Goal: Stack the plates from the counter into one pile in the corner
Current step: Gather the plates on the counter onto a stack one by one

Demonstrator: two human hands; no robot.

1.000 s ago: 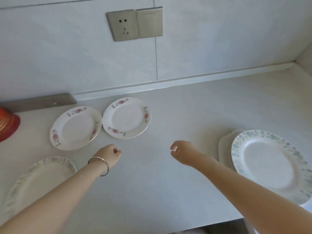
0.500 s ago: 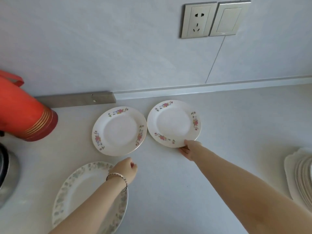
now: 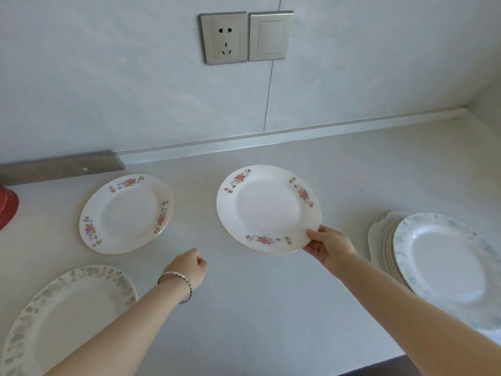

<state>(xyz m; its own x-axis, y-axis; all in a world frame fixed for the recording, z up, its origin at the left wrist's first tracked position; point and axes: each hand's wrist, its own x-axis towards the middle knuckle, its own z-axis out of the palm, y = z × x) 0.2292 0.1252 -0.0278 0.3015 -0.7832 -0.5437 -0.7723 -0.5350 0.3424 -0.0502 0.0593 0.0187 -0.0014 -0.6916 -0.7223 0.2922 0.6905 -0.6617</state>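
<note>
Plates lie in four places on the pale desk. Your right hand, at centre right of the frame, has a pinch grip on the lower right rim of a pink-flowered plate; the thumb lies on top of the rim and the fingers go under it. That plate sits at the centre of the frame and looks raised clear of the desk, tilted slightly toward you. Your left hand, at lower centre left, is loosely curled with nothing in its grip; it hovers over bare desk, and a beaded bracelet circles the wrist. A second pink-flowered plate lies flat at centre left, apart from both hands. A larger plate with a grey-green leaf border lies at lower left, partly crossed by your left forearm. At the right edge stands the pile of plates, topped by a plate with a pale blue pattern; your right forearm passes just in front of it. A red object shows at the left edge. On the wall at upper centre sit a socket and a switch side by side.
</note>
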